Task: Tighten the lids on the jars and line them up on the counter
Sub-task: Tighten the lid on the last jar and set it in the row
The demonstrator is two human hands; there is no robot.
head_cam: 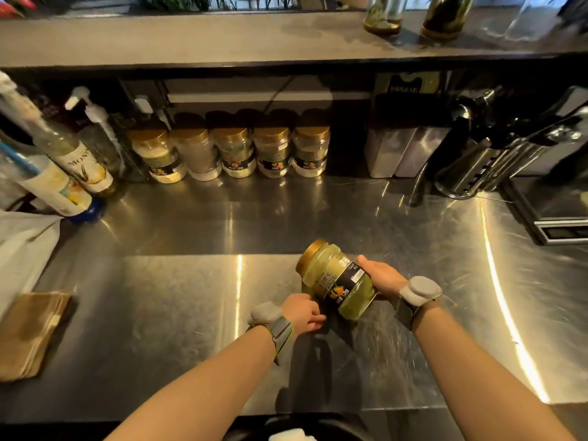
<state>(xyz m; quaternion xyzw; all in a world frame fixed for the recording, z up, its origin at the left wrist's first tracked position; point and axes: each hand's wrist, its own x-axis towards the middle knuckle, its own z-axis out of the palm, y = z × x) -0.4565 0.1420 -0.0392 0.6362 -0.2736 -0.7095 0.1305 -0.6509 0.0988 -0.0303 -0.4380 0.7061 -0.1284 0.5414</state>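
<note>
Above the steel desk (178, 300), the right hand (380, 275) has its grip clamped round the base of a clear jar of green powder with a gold lid (334, 280), tilted with the lid up-left. The left hand (302, 311) is just beside the jar's lower side; whether its grip touches cannot be told. Five gold-lidded jars (232, 151) stand in a row along the back wall.

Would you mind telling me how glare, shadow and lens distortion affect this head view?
Head view: bright streaks of glare cross the steel counter; the arms and held jar cast a dark shadow towards the near edge; the wide-angle lens bends the upper shelf and leans the syrup bottles; edges look soft.
</note>
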